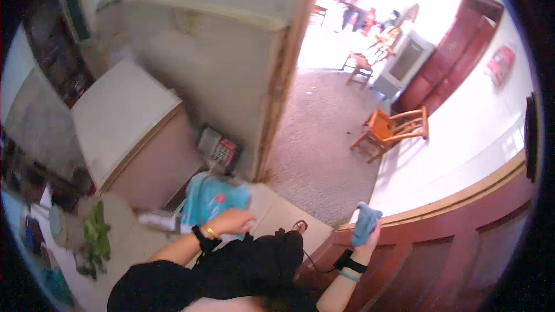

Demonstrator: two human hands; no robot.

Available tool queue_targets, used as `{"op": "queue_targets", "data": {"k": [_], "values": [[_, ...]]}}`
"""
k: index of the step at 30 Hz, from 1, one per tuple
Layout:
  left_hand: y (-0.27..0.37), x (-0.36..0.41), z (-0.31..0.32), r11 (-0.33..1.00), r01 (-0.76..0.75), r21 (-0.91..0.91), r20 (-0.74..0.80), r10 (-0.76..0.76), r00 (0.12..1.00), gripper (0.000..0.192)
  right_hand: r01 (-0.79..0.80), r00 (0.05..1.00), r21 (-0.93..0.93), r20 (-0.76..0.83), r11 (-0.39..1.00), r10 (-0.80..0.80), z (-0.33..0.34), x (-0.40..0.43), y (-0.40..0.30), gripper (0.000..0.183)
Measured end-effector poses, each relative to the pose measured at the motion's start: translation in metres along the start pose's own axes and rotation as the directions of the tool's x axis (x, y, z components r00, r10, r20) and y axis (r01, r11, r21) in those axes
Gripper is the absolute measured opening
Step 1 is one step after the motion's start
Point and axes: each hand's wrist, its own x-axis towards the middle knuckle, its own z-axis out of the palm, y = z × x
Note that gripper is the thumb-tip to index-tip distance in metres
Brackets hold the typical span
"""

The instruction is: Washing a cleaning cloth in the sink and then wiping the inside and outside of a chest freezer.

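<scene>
My right hand (372,237) is closed around a crumpled blue-grey cloth (365,224), held up beside the dark red wooden door (416,264). My left hand (234,222) hangs in front of my body with its fingers loosely curled; whether anything is in it cannot be told. Just beyond the left hand lies a turquoise plastic bag (214,197) on the floor. Both wrists wear black bands, and a thin cable runs to the right one. My sandalled foot (300,225) stands on the pale tiles near the doorway.
A wooden doorframe (277,82) opens onto a bright room. There, a wooden chair (381,132) stands by the wall, another chair (360,66) is farther off, and a person (359,2) is in the background. Left are a white-topped cabinet (125,117) and green leafy vegetables (97,238).
</scene>
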Motion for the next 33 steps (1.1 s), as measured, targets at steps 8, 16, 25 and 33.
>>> {"op": "queue_targets", "data": {"k": [8, 16, 25, 33], "values": [[0.050, 0.241, -0.040, 0.997, -0.077, 0.005, 0.001, 0.077, 0.997, 0.033, -0.420, 0.897, 0.149, -0.080, 0.895, 0.434, -0.041, 0.188, 0.012, 0.032], [0.073, 0.423, -0.114, 0.978, -0.088, -0.189, -0.106, 0.069, 0.992, 0.032, -0.601, 0.788, -0.279, -0.045, 0.749, 0.614, 0.004, 0.368, 0.041, 0.020], [0.005, 0.659, -0.204, 0.857, -0.198, -0.475, -0.322, 0.040, 0.946, 0.052, -0.542, 0.739, -0.393, 0.198, 0.743, 0.644, 0.131, 0.610, 0.057, 0.031], [-0.058, 0.833, -0.300, 0.832, 0.046, -0.552, -0.189, -0.179, 0.965, 0.078, -0.414, 0.688, -0.517, 0.361, 0.749, 0.629, 0.183, 0.806, 0.071, 0.025]]}}
